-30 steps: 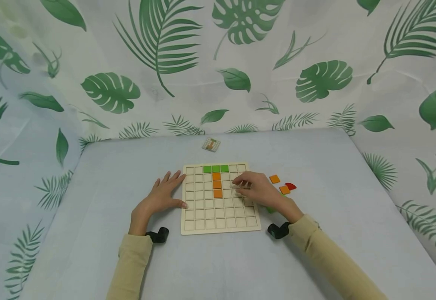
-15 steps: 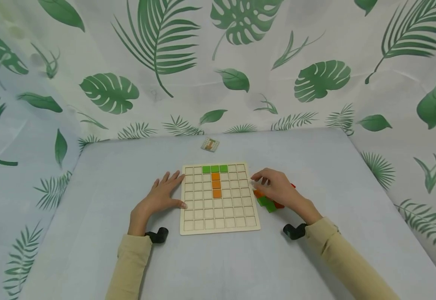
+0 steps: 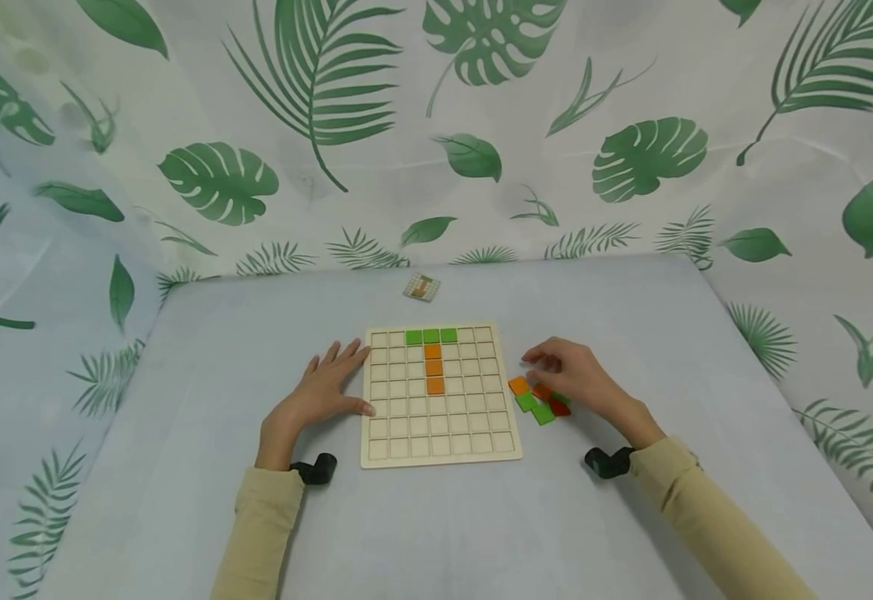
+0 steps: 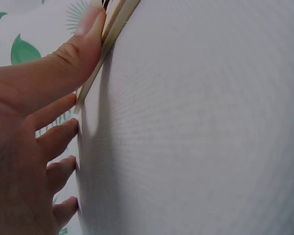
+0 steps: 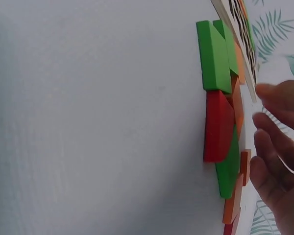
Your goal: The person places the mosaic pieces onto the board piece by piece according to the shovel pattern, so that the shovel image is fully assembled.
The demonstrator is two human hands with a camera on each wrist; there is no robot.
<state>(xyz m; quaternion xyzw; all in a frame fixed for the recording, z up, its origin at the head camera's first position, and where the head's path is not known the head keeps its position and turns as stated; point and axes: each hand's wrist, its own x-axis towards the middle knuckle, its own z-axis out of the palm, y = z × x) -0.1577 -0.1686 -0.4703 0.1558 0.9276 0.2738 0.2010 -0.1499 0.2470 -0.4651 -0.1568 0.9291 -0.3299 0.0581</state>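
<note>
A pale wooden grid board (image 3: 401, 427) lies on the table. Across its top row run three green square tiles (image 3: 431, 336), with a column of three orange square tiles (image 3: 434, 367) under the middle one. My left hand (image 3: 321, 392) rests at the board's left edge, fingers spread and thumb (image 4: 81, 49) on the rim. To the right of the board my right hand (image 3: 575, 375) hovers over loose pieces, fingers bent loosely and nothing between them. Below it lie green pieces (image 5: 215, 58), a red piece (image 5: 218, 127) and orange pieces (image 3: 520, 386); the hand hides part of the pile.
Behind the board lies a small pattern card (image 3: 422, 287) with a tiny grid and an orange-brown figure. Leaf-printed cloth (image 3: 376, 192) hangs around the pale table (image 3: 436, 533). A black wrist device (image 3: 609, 462) sits at the right cuff, another (image 3: 316, 469) at the left.
My right hand has moved from over the board's right side to the loose pieces beside it, uncovering the board's right columns. The left hand stays in place.
</note>
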